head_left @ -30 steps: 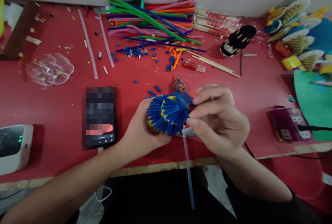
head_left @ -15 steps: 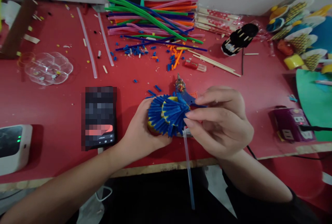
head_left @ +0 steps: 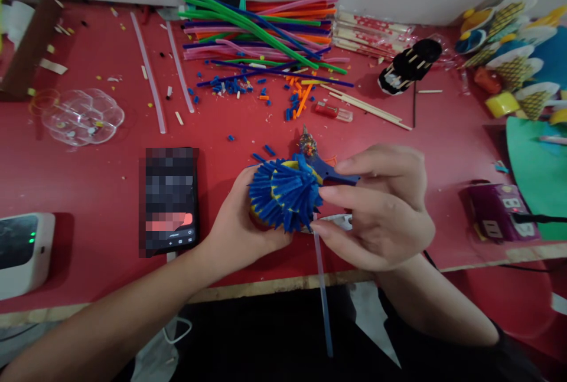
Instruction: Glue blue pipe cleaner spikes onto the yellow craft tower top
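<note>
My left hand (head_left: 239,216) is wrapped round a blue-and-yellow pipe-cleaner craft (head_left: 287,190), its blue strips fanned out in pleated layers. From the right, my right hand (head_left: 376,205) reaches to the craft's edge; thumb and index fingertips are apart, the index tip against the blue strips. Nothing shows held between them. Behind the craft lies a blue glue gun (head_left: 334,174) with a crusted nozzle, partly hidden by my fingers. A translucent glue stick (head_left: 323,293) extends below the craft past the table edge. Beneath my right fingers is a pale, shiny object (head_left: 336,221), mostly covered.
Coloured pipe cleaners (head_left: 261,28) lie heaped at the back, with blue and orange snippets (head_left: 230,85) before them. A phone (head_left: 170,199) lies left of my hands. Further out are a clear flower-shaped tray (head_left: 84,116), a black figure (head_left: 410,66) and a purple power socket (head_left: 502,211).
The craft has tilted and turned slightly in my left hand. My right thumb and index fingertips have spread apart from being close together at its edge, showing more of the glue gun.
</note>
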The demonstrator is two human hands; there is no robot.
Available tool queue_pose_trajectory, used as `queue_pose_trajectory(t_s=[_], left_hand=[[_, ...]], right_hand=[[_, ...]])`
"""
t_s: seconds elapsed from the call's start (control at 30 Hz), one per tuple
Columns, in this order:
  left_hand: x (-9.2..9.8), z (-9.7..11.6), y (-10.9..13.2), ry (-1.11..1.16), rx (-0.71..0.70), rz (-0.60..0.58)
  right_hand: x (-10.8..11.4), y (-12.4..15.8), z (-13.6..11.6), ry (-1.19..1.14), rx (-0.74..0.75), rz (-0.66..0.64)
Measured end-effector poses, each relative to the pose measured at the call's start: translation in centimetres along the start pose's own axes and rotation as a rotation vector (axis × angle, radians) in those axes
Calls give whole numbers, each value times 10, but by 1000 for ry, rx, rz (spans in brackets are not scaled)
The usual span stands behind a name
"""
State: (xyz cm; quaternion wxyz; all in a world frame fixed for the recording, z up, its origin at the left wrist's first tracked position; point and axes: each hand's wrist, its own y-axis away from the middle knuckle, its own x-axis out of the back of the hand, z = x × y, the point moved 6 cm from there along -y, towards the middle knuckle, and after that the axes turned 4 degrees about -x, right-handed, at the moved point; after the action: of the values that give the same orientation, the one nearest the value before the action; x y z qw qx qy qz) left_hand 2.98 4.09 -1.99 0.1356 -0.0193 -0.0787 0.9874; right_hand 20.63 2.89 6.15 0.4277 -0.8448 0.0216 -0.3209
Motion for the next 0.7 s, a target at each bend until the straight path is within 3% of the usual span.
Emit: queue_pose_trajectory(t_s=[0.2, 0.43, 0.7], left_hand=[[0, 0, 0, -25, 2, 12], [-2, 3, 0, -61, -69, 14], [0, 1, 3, -75, -39, 26]], right_hand=[[-1, 0, -2, 136, 86, -8], [-2, 1, -2, 87, 120, 7], [-4, 2, 1, 49, 60, 4]])
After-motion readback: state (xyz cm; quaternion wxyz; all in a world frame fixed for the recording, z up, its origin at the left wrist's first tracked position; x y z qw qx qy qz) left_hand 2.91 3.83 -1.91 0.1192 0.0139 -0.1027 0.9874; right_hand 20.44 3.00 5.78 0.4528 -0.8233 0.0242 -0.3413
